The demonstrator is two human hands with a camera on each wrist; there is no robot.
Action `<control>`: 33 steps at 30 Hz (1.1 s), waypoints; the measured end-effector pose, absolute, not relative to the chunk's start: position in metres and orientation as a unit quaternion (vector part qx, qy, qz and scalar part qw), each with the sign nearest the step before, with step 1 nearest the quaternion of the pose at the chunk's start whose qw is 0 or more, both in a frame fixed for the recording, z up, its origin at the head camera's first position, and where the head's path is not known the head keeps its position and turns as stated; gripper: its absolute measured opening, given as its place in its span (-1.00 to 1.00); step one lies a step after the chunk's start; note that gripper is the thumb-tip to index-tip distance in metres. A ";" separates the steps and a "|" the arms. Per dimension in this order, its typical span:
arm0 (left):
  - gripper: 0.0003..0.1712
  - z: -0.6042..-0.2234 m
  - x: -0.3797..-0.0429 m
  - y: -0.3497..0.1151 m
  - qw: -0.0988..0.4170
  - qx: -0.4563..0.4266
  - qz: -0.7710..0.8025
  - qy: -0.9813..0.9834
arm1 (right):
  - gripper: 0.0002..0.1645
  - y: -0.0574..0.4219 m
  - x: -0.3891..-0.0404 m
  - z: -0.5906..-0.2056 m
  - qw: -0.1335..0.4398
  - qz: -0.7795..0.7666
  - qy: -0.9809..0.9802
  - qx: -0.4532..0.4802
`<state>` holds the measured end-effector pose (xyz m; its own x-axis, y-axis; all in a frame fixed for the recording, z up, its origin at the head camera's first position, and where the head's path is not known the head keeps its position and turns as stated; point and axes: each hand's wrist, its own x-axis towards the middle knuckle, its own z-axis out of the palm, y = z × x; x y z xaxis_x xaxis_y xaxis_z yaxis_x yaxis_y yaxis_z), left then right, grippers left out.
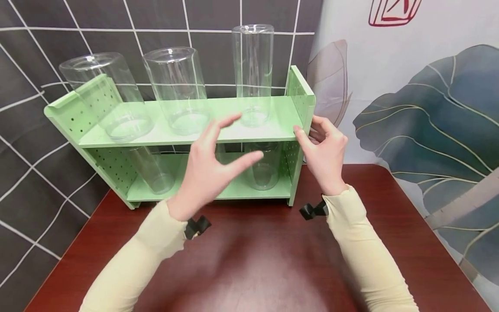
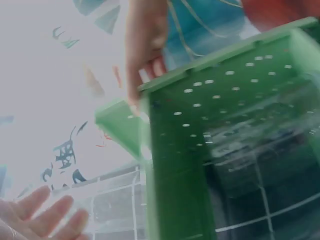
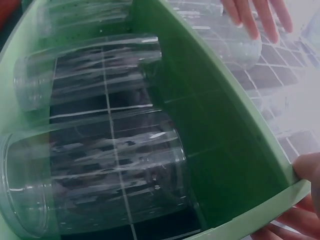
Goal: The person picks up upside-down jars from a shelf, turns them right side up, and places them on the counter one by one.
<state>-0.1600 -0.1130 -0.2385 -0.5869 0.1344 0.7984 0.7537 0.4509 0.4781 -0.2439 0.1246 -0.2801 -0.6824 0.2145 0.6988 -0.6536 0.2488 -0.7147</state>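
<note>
A light green two-tier shelf rack (image 1: 234,135) with perforated side panels stands on the table. Its top tier bears three clear cylinders: one at the left (image 1: 128,125), a second (image 1: 175,78) beside it and a tall narrow one (image 1: 253,65) at the right. My left hand (image 1: 210,169) hovers before the rack, thumb and index finger spread apart, holding nothing. At the rack's right side panel, my right hand (image 1: 325,149) grips the edge, its thumb on the front and its fingers around the outer side. The right wrist view also shows this panel grip (image 3: 305,200).
More clear cylinders stand on the lower tier, one at the left (image 1: 160,180) and one at the right (image 1: 265,173). Behind the rack hangs a dark gridded backdrop (image 1: 210,13); a leaf-patterned cloth (image 1: 429,112) is at the right. The table (image 1: 265,268) is reddish-brown.
</note>
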 end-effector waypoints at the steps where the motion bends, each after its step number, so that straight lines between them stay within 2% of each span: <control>1: -0.16 -0.232 -0.163 -0.113 0.346 -0.272 -0.449 -0.777 | -0.63 0.124 -0.244 -0.280 0.365 0.593 -0.701 0.154; 8: 0.00 -0.194 -0.187 -0.110 0.249 -0.180 -0.547 -0.779 | -0.62 0.125 -0.245 -0.280 0.358 0.598 -0.703 0.141; 15: 0.17 -0.182 -0.216 -0.102 0.148 -0.108 -0.551 -0.814 | -0.62 0.127 -0.237 -0.281 0.354 0.605 -0.701 0.132; 21: 0.20 -0.181 -0.236 -0.101 0.108 -0.078 -0.530 -0.837 | -0.62 0.126 -0.236 -0.284 0.352 0.608 -0.701 0.125; 25: 0.18 -0.182 -0.244 -0.101 0.083 -0.073 -0.522 -0.846 | -0.65 0.119 -0.222 -0.273 0.353 0.605 -0.703 0.121; 28: 0.16 -0.182 -0.248 -0.100 0.082 -0.072 -0.510 -0.853 | -0.66 0.113 -0.212 -0.264 0.355 0.601 -0.707 0.119; 33: 0.12 -0.179 -0.252 -0.101 0.083 -0.067 -0.500 -0.859 | -0.65 0.114 -0.221 -0.267 0.358 0.596 -0.708 0.125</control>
